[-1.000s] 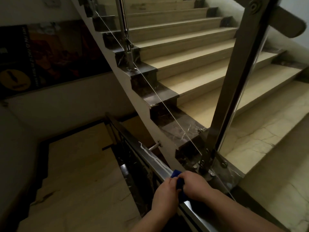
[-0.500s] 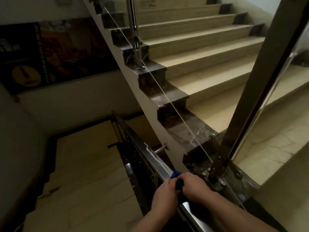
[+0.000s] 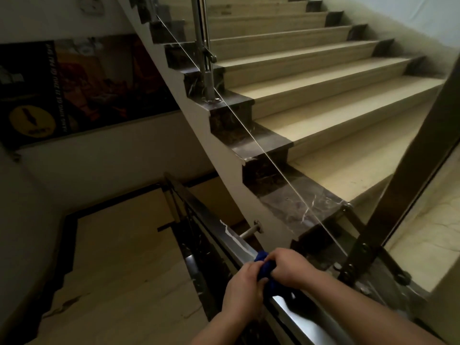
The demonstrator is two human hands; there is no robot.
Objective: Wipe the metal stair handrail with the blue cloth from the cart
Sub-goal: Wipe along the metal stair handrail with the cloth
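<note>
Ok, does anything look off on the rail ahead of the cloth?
Yes: a jagged white streak runs along the top of the handrail, just beyond the blue cloth. It could be residue or only glare; I cannot tell which. Nothing else stands out.

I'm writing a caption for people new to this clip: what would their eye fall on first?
First, the two hands at bottom centre: left hand and right hand bunch a blue cloth on the metal handrail, which slopes down to the left with a pale streak just ahead of the cloth. Next, the beige stairs climbing to the upper right, and the dark poster on the left wall.
</note>
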